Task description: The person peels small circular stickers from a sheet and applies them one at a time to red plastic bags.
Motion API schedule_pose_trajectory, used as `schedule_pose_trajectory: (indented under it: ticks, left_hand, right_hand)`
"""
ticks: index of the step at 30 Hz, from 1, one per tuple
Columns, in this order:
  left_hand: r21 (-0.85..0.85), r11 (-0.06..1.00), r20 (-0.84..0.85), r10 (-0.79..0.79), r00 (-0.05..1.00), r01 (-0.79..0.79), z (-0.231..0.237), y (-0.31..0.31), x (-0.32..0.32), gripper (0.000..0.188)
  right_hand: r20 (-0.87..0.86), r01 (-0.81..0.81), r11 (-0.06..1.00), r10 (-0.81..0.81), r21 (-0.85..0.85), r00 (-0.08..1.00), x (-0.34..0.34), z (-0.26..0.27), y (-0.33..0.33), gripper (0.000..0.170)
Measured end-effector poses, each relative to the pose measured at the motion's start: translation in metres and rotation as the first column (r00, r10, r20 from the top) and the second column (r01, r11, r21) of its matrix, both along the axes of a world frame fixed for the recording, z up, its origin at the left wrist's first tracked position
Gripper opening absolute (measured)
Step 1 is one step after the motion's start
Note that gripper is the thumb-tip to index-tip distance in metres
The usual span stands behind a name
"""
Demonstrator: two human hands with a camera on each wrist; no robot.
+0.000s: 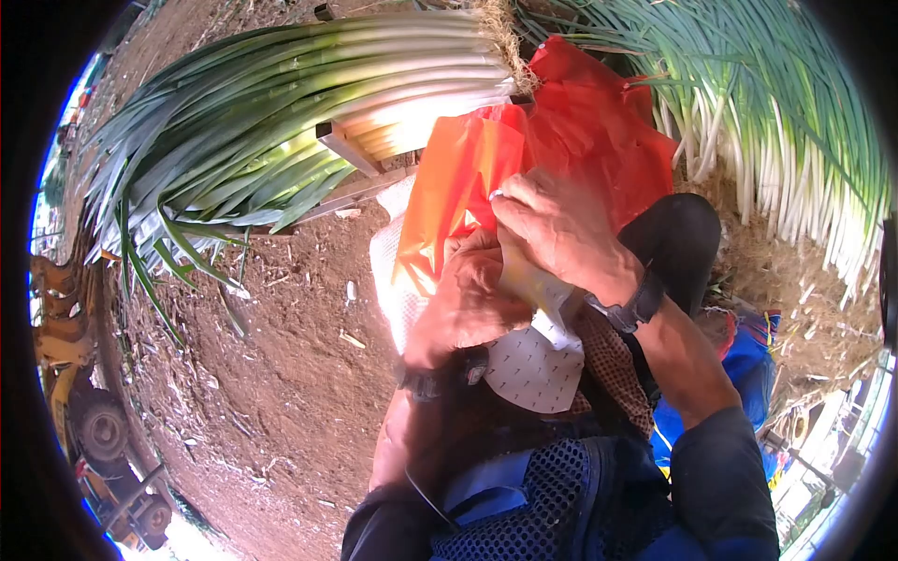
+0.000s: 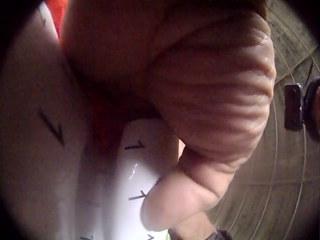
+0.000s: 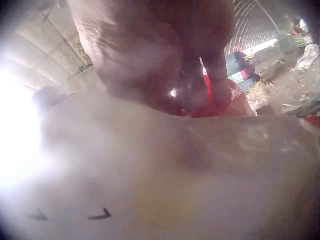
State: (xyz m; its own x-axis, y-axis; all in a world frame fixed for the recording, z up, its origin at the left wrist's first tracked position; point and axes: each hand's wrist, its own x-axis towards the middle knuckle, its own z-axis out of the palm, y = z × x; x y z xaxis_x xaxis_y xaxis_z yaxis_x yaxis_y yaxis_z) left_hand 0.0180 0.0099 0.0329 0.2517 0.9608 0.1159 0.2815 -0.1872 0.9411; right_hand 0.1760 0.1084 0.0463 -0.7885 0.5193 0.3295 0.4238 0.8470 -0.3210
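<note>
In the head view my left hand (image 1: 472, 290) curls in front of the red plastic bag (image 1: 594, 126), its wrist bent inward. A white plastic sheet with small black printed marks (image 1: 538, 374) hangs below it. In the left wrist view the thumb (image 2: 172, 205) presses on this sheet (image 2: 135, 165). My right hand (image 1: 566, 229) sits higher and to the right, fingers curled at the bag's edge, a small white band on one finger. Red plastic shows by its fingers in the right wrist view, with the printed sheet crossing the foreground. The fingertips are mostly hidden.
Large leeks (image 1: 309, 103) lie on a metal-framed rack at the upper left, roots toward the bag. Thinner green onions (image 1: 767, 122) are spread at the upper right. A blue sack (image 1: 739, 374) stands by the right leg. A yellow vehicle (image 1: 70, 365) is at far left.
</note>
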Motion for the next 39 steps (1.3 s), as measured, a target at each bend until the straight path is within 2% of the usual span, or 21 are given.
schedule_pose_trajectory:
  ticks: [2, 3, 5, 6, 9, 10, 13, 14, 17, 18, 21, 22, 25, 27, 29, 32, 34, 35, 37, 38, 39]
  left_hand:
    - [-0.034, 0.999, -0.05, 0.006, 0.999, -0.008, -0.005, -0.001, 0.0, 0.025]
    - [-0.035, 0.999, -0.063, 0.006, 0.998, -0.008, -0.002, 0.0, 0.001, 0.026]
    - [0.008, 1.0, -0.036, -0.001, 0.999, 0.001, 0.007, 0.001, 0.004, 0.027]
    - [0.023, 1.0, -0.03, 0.014, 0.999, -0.013, 0.008, 0.0, 0.006, 0.027]
    - [0.082, 0.996, -0.034, 0.033, 0.999, -0.03, 0.016, -0.003, 0.01, 0.027]
    - [0.117, 0.993, -0.043, 0.026, 0.999, -0.021, 0.023, -0.004, 0.009, 0.027]
    - [0.11, 0.994, -0.059, -0.004, 0.998, 0.011, 0.026, -0.005, 0.01, 0.026]
    - [0.112, 0.994, -0.063, -0.008, 0.998, 0.015, 0.025, -0.006, 0.01, 0.026]
    - [0.123, 0.992, -0.073, -0.016, 0.997, 0.025, 0.021, -0.005, 0.01, 0.026]
    - [0.127, 0.992, -0.077, -0.018, 0.997, 0.027, 0.021, -0.005, 0.01, 0.026]
    - [0.133, 0.991, -0.09, -0.018, 0.996, 0.03, 0.018, -0.005, 0.008, 0.026]
    - [0.132, 0.991, -0.092, -0.018, 0.996, 0.03, 0.017, -0.006, 0.007, 0.026]
    - [0.13, 0.991, -0.105, -0.014, 0.994, 0.028, 0.014, -0.005, 0.005, 0.025]
    - [0.128, 0.991, -0.109, -0.014, 0.994, 0.028, 0.014, -0.003, 0.004, 0.025]
    - [0.13, 0.991, -0.109, -0.01, 0.994, 0.024, 0.014, -0.001, 0.003, 0.025]
    - [0.098, 0.995, -0.046, 0.014, 0.999, -0.009, 0.016, 0.002, 0.001, 0.025]
    - [0.023, 0.999, 0.064, 0.041, 0.997, -0.043, 0.015, 0.002, 0.003, 0.026]
    - [-0.016, 0.998, 0.119, 0.059, 0.991, -0.057, 0.014, 0.002, 0.004, 0.027]
    - [-0.04, 0.997, 0.062, 0.065, 0.996, -0.063, 0.012, 0.005, -0.001, 0.028]
    - [-0.125, 0.99, 0.098, 0.075, 0.992, -0.063, 0.012, 0.003, -0.001, 0.029]
    - [-0.209, 0.976, 0.131, 0.092, 0.987, -0.063, 0.012, 0.001, -0.001, 0.029]
  right_hand:
    - [-0.009, 0.003, 0.999, -0.003, -0.032, 1.0, 0.003, 0.004, -0.001, 0.014]
    - [-0.091, 0.071, 0.975, -0.092, -0.209, 0.992, 0.005, 0.004, 0.002, 0.016]
    - [-0.198, 0.142, 0.819, -0.296, -0.556, 0.935, 0.01, 0.001, 0.008, 0.02]
    - [-0.153, 0.281, 0.732, -0.465, -0.621, 0.872, 0.012, -0.001, 0.011, 0.034]
    - [0.078, 0.459, 0.608, -0.546, -0.648, 0.834, 0.01, 0.0, 0.016, 0.041]
    - [0.024, 0.405, 0.604, -0.537, -0.686, 0.843, 0.011, -0.017, 0.019, 0.045]
    - [0.048, 0.438, 0.642, -0.531, -0.63, 0.846, 0.006, -0.002, 0.022, 0.039]
    - [0.094, 0.418, 0.547, -0.523, -0.726, 0.847, 0.006, -0.006, 0.03, 0.033]
    - [0.098, 0.435, 0.594, -0.512, -0.677, 0.853, 0.011, -0.011, 0.035, 0.034]
    - [0.102, 0.416, 0.529, -0.523, -0.74, 0.846, 0.014, -0.009, 0.036, 0.032]
    - [0.011, 0.391, 0.435, -0.656, -0.811, 0.755, 0.022, -0.021, 0.043, 0.03]
    - [0.003, 0.4, 0.442, -0.667, -0.803, 0.745, 0.027, -0.024, 0.045, 0.03]
    - [-0.103, 0.4, 0.367, -0.831, -0.84, 0.546, 0.035, -0.039, 0.052, 0.033]
    - [0.041, 0.612, 0.314, -0.868, -0.725, 0.494, 0.068, -0.063, 0.071, 0.039]
    - [0.04, 0.717, 0.28, -0.918, -0.638, 0.394, 0.101, -0.106, 0.083, 0.036]
    - [0.182, 0.831, 0.089, -0.958, -0.549, 0.223, 0.154, -0.152, 0.091, 0.037]
    - [0.327, 0.915, 0.14, -0.905, -0.378, 0.273, 0.208, -0.2, 0.088, 0.041]
    - [0.393, 0.927, 0.146, -0.875, -0.346, 0.284, 0.203, -0.185, 0.084, 0.041]
    - [0.516, 0.944, 0.173, -0.802, -0.282, 0.301, 0.193, -0.152, 0.075, 0.042]
    - [0.47, 0.837, -0.11, -0.863, -0.536, 0.187, 0.18, -0.136, 0.071, 0.038]
    - [0.459, 0.589, -0.347, -0.887, -0.73, 0.048, 0.17, -0.124, 0.067, 0.036]
